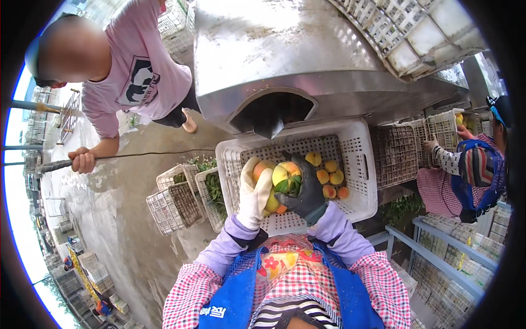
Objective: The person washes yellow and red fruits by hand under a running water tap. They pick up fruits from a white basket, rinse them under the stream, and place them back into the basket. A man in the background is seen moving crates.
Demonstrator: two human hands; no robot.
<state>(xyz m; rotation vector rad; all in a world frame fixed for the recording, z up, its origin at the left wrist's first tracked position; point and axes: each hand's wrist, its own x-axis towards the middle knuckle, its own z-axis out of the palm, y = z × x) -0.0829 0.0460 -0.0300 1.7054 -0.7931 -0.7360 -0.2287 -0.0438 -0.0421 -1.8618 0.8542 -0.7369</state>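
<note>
My left hand [253, 193], in a white glove, curls around a yellow and red peach [263, 169]. My right hand [304, 189], in a dark grey glove, grips another peach [285, 173] with a green leaf against its side. Both hands are close together over a white plastic crate [359, 170] with perforated walls. Just under them, partly hidden, lie more peaches [271, 203]. Several loose peaches [330, 166] sit in the right part of the crate, beside my right hand.
A metal machine [339, 93] with a dark opening stands beyond the crate. At left, a person [137, 71] in a pink shirt holds a long hooked rod [109, 158]. Small crates with leaves [213, 192] stand on the wet floor. At right, another person [476, 170] handles crates near a blue railing [449, 247].
</note>
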